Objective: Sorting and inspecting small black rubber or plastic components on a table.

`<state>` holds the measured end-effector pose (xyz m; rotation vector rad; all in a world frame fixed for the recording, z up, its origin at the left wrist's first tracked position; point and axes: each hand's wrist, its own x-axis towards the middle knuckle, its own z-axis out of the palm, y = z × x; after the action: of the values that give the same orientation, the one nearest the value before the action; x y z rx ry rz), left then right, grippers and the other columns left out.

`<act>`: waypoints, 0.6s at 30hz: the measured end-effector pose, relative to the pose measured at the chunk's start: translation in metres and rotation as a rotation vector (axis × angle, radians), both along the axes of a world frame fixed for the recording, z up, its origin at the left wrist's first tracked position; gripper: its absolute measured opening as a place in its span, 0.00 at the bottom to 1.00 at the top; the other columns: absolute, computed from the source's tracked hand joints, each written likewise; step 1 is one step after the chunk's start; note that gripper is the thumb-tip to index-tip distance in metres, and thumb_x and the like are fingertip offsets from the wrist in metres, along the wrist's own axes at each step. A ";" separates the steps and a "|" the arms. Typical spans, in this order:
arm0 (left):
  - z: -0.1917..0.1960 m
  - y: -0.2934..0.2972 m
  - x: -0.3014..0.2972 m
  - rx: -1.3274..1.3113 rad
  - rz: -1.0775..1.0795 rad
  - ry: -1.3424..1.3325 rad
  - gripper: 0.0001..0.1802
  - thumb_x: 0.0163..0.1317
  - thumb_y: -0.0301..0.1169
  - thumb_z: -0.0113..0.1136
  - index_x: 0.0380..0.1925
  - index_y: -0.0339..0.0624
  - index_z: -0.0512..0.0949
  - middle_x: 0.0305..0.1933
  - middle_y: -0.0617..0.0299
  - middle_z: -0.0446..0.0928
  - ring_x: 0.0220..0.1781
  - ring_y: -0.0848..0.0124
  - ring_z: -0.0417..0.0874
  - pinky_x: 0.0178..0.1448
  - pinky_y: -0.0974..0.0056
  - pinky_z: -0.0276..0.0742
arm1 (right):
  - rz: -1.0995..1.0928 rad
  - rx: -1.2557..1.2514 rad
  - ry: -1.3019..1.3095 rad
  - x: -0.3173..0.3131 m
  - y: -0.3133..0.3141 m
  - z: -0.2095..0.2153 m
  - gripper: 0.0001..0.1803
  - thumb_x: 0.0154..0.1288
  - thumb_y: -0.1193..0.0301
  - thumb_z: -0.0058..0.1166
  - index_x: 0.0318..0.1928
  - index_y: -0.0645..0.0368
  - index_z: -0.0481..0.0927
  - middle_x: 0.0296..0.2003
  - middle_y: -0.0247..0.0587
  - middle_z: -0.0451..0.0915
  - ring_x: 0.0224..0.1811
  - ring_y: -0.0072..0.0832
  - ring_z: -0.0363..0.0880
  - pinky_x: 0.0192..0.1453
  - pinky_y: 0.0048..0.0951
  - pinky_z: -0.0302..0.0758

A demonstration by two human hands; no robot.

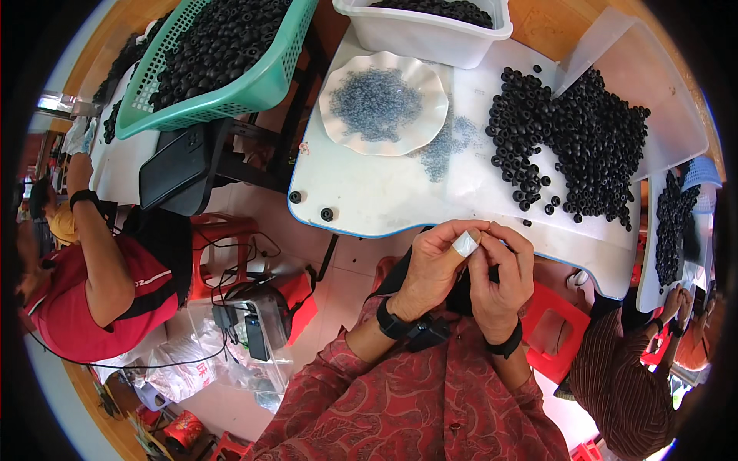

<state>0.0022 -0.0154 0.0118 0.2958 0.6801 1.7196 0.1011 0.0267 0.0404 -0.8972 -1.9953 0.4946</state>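
My left hand [432,270] and my right hand [503,283] meet just off the near edge of the white table [361,192]. Both have fingers pinched together at the tips; whatever they hold is too small or hidden to make out. White tape [466,243] is wrapped round my left thumb. Beyond the hands, a heap of small black round pieces with holes [607,146] covers the table's right part. A scalloped white plate [332,123] at its left bears many tiny translucent pieces [377,104], with more scattered to the plate's right.
A white tub [423,34] of black pieces stands at the back, and a clear plastic bin [661,100] lies tipped by the heap. A green basket [261,92] of black pieces and a dark phone [173,169] are at left. People sit on both sides; red stools [557,326] stand below.
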 end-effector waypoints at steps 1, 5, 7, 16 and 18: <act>0.000 0.000 -0.001 -0.004 -0.001 0.006 0.14 0.71 0.28 0.55 0.52 0.32 0.78 0.47 0.60 0.80 0.44 0.77 0.80 0.49 0.72 0.79 | 0.015 -0.004 0.010 0.000 0.001 0.001 0.17 0.50 0.87 0.64 0.42 0.61 0.83 0.45 0.45 0.79 0.44 0.36 0.80 0.43 0.29 0.78; -0.001 -0.001 -0.005 0.005 -0.061 -0.011 0.15 0.70 0.28 0.56 0.53 0.32 0.77 0.51 0.57 0.80 0.50 0.72 0.80 0.56 0.66 0.80 | 0.043 -0.021 0.013 0.003 0.003 0.003 0.17 0.51 0.87 0.63 0.42 0.61 0.83 0.46 0.45 0.79 0.44 0.34 0.80 0.43 0.28 0.79; 0.003 -0.001 -0.004 -0.004 -0.044 -0.012 0.15 0.70 0.28 0.56 0.53 0.32 0.78 0.49 0.58 0.80 0.47 0.74 0.80 0.53 0.69 0.80 | 0.045 -0.038 0.005 0.003 0.002 0.004 0.17 0.51 0.87 0.63 0.42 0.61 0.83 0.46 0.44 0.78 0.44 0.34 0.81 0.43 0.28 0.79; -0.001 -0.001 0.000 0.005 -0.036 -0.036 0.15 0.71 0.28 0.54 0.54 0.32 0.77 0.47 0.57 0.81 0.46 0.74 0.81 0.52 0.68 0.81 | 0.025 -0.109 0.016 0.005 0.001 0.001 0.16 0.52 0.87 0.62 0.42 0.61 0.83 0.47 0.44 0.77 0.44 0.33 0.81 0.43 0.28 0.79; 0.000 -0.001 -0.001 0.008 -0.040 -0.029 0.15 0.71 0.28 0.54 0.54 0.32 0.77 0.47 0.57 0.81 0.45 0.73 0.81 0.52 0.68 0.82 | 0.029 -0.105 0.022 0.005 0.001 -0.001 0.16 0.52 0.87 0.62 0.42 0.61 0.83 0.47 0.44 0.77 0.43 0.33 0.81 0.43 0.27 0.80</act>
<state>0.0013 -0.0161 0.0120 0.2878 0.6428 1.6857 0.1061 0.0276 0.0391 -0.9242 -1.9797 0.6281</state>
